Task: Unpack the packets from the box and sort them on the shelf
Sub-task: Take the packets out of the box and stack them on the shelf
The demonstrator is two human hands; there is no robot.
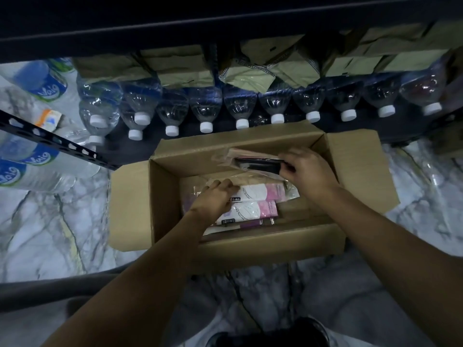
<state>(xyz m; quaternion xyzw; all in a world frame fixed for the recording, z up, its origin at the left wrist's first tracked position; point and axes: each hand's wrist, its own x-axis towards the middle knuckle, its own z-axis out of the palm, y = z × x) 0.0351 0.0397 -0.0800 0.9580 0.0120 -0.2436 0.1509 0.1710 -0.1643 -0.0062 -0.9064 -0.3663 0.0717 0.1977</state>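
Nearest me, inside the box point(250, 242), my left hand point(215, 196) lies on the pink-and-white packets point(260, 194). Its fingers are bent over their left end, but I cannot tell if they have closed around anything. Those packets lie long-axis left to right across the box floor. Further in, my right hand point(309, 171) pinches the right end of a clear packet point(255, 164) with something dark inside, which stretches leftward from the fingers, lifted above the rest. Beyond the far wall stand the bottles point(206, 106) and the shelf point(175, 68). The right hand is nearer to it, so I judge the clear packet goes up first.
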